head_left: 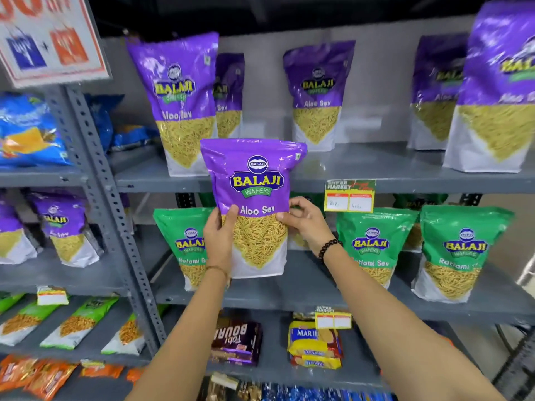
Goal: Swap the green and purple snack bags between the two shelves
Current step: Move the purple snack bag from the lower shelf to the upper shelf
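**A:** Head view, centre. What do the hands hold?

**B:** A purple snack bag (254,198) marked "Balaji Wafers, Aloo Sev", held upright in front of the shelving. The left hand (217,235) grips its left edge, thumb across the front and fingers hidden behind. The right hand (304,219) pinches the right edge between thumb and fingers at the same height. Both wrists carry bracelets; the right one is of dark beads (328,248).

**A:** Where does the bag sit relative to the shelves?

**B:** Its top overlaps the front lip of the upper shelf (405,176); its base hangs just above the lower shelf (318,296), apart from it as far as can be judged.

**A:** Head view, upper shelf?

**B:** More purple bags stand upright: one at left (179,102), one further back at centre (317,96), others at the right, blurred.

**A:** Head view, lower shelf?

**B:** Green snack bags marked "Ratlami Sev": one (182,244) partly behind the left forearm, two at right (373,244) (460,253). A yellow price label (348,196) hangs from the upper shelf edge, just right of the held bag.

**A:** Below that?

**B:** Biscuit packets (314,340) lie on the next shelf down.
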A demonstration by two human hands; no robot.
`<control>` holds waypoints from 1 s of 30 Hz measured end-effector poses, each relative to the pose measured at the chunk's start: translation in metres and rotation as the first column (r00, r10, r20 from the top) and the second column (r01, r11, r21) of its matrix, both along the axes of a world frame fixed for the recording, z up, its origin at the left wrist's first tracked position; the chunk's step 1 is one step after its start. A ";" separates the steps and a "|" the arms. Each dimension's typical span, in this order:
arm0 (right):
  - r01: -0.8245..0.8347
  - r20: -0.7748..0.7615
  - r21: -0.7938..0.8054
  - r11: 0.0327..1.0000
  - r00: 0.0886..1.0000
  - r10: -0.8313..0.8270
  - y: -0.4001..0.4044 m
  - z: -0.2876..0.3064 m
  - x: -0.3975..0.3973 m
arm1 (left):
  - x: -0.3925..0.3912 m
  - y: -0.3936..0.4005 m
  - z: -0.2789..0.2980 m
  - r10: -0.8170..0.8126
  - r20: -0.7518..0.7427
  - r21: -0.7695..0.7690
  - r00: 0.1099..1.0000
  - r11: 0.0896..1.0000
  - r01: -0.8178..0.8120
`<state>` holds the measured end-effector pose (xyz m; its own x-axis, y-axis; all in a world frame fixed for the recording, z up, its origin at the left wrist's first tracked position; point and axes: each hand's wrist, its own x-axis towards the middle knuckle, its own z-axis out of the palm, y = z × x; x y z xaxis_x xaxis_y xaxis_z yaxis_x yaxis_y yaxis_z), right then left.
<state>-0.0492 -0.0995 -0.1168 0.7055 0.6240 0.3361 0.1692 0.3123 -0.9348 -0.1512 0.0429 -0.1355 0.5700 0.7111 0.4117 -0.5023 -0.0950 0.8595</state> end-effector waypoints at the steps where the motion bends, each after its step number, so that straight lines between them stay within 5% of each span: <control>1: 0.010 0.012 0.033 0.999 1.000 -0.010 -0.001 0.012 0.000 | 0.002 -0.001 0.013 -0.006 0.015 0.019 1.000 1.000 0.006; 17: 0.388 0.056 0.254 0.886 0.909 -0.414 -0.033 0.150 0.076 | 0.127 -0.025 0.175 -0.164 0.123 0.116 0.979 0.982 0.150; 30: 0.456 0.059 0.099 0.884 0.884 -0.463 -0.044 0.124 0.121 | 0.173 -0.029 0.144 -0.301 -0.004 0.111 0.954 0.948 0.300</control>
